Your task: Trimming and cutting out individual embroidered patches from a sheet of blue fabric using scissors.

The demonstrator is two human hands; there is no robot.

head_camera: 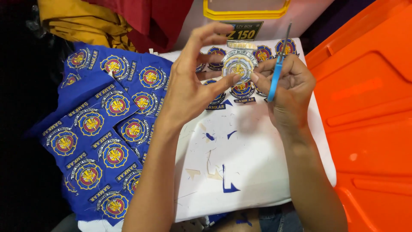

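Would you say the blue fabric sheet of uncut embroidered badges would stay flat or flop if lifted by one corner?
The blue fabric sheet would probably flop: it already lies rumpled, draping over the white board. The dense embroidery likely stiffens it in patches and adds a little weight. It looks unlikely to slide easily.

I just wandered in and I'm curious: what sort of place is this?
Probably a small embroidery or badge-making workspace. A blue cloth sheet of round embroidered emblems lies at left, cut-out emblems sit on a white board, and the right hand holds blue-handled scissors.
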